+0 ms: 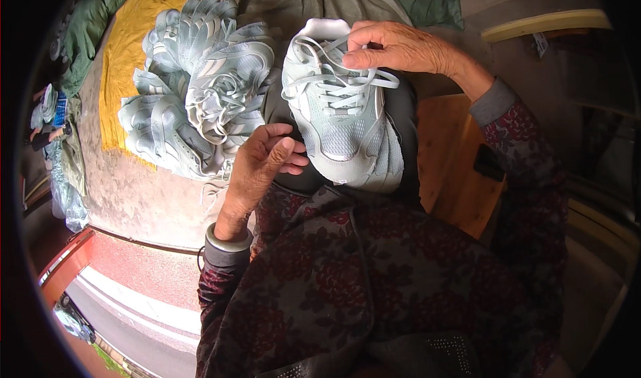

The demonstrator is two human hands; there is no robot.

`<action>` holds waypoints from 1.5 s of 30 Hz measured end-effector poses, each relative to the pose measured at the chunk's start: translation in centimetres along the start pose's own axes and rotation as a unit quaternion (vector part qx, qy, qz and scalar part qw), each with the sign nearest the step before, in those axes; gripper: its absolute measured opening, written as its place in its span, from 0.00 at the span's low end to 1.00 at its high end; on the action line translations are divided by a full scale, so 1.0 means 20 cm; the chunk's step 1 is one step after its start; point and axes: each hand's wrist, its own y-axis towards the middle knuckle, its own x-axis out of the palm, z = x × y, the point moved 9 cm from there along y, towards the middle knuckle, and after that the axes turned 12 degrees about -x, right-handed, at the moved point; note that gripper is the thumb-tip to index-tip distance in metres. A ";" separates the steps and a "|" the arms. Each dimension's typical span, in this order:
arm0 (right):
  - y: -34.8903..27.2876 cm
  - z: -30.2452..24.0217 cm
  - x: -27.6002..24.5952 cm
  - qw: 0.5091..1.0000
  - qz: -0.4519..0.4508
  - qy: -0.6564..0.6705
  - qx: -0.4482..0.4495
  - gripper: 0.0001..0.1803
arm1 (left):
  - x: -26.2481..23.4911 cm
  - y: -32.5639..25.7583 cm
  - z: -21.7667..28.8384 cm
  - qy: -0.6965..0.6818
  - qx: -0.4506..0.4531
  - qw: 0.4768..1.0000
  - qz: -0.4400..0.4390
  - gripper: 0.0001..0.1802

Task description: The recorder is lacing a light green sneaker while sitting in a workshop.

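A pale blue-grey sneaker upper (337,111) lies across my lap, its rounded toe toward me and its collar away from me. White-grey laces (327,84) run in rows over its tongue, with loose loops near the collar. At the collar, my right hand (390,48) is closed, thumb and forefinger together on a shoelace. My left hand (267,154) hovers beside the toe on the left, fingers loosely bent and apart, with nothing visible in it. More uppers (390,161) are layered beneath the laced one, showing at its right edge.
A heap of similar sneaker uppers (200,84) lies to the left, partly on a yellow cloth (123,51). Green-grey fabric (300,1) is spread at the back. A wooden surface (447,164) with a dark phone-like object (489,162) is at my right. A road (127,304) shows lower left.
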 end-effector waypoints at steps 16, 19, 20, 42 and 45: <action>-0.03 0.02 -0.03 0.998 0.059 0.026 -0.014 0.22 | 0.26 0.12 -0.02 -0.436 -0.080 0.887 -0.127 0.20; -0.04 0.03 -0.03 0.995 0.082 0.047 -0.024 0.22 | 0.28 0.15 -0.01 -0.444 -0.072 0.878 -0.164 0.17; -0.04 0.03 -0.03 0.995 0.081 0.045 -0.026 0.22 | 0.30 0.15 0.00 -0.442 -0.070 0.876 -0.178 0.16; -0.04 0.04 -0.04 0.996 0.077 0.052 -0.004 0.15 | 0.21 0.16 0.07 -0.325 0.140 0.932 -0.081 0.12; 0.00 0.02 -0.05 0.997 0.069 0.028 0.002 0.18 | 0.25 0.14 0.09 -0.380 0.042 0.916 -0.124 0.16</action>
